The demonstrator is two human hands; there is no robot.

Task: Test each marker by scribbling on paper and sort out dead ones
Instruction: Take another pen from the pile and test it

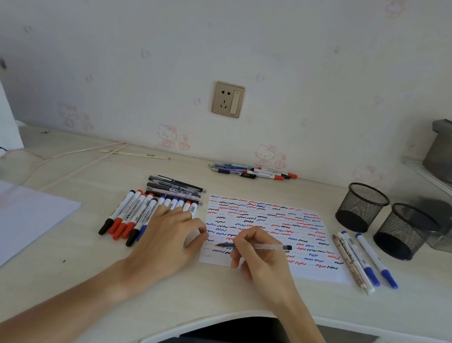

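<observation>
Your right hand [258,256] pinches the clear-barrelled black pen [255,246] lying nearly level, tip pointing left onto the scribbled white paper sheet [310,238] on the counter [232,292], while your left hand [168,238] rests flat, fingers relaxed; marker labels are unreadable.

Soft, even daylight fills the scene, moderately bright with a slightly cool cast and no hard glare. Shadows are faint and diffuse under the hands and beside the mesh pen cups [362,206]. The wide-angle lens bends the desk edge [370,327] and corners. Detail is mildly soft throughout, blurrier toward the frame edges.
</observation>
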